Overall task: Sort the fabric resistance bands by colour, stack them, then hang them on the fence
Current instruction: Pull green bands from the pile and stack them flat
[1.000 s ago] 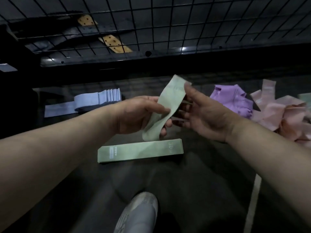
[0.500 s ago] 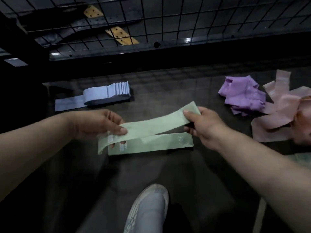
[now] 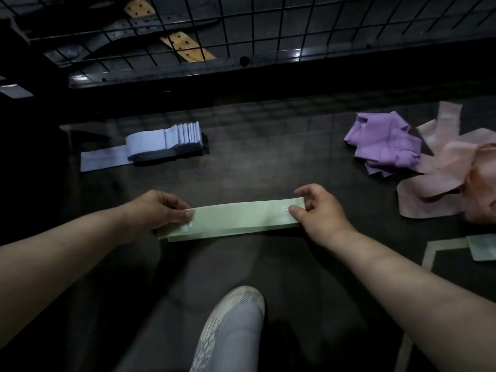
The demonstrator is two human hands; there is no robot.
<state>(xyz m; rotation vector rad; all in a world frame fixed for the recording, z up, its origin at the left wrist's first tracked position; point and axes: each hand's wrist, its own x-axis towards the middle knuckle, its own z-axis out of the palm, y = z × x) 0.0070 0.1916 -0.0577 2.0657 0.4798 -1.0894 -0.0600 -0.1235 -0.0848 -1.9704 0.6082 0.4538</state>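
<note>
The left hand (image 3: 158, 210) pinches one end of a green band (image 3: 241, 217), its curled fingers hiding that end. The right hand (image 3: 319, 210) holds the other end, thumb on top beside a printed "30", fingers loosely bent at the far edge. The band lies flat and straight on the dark floor (image 3: 268, 162), apparently over a second green one; dim light blurs the edges. Beyond sits a blue stack (image 3: 166, 142). Purple bands (image 3: 383, 143) and pink bands (image 3: 451, 178) lie jumbled at the right, the pink cut off.
</note>
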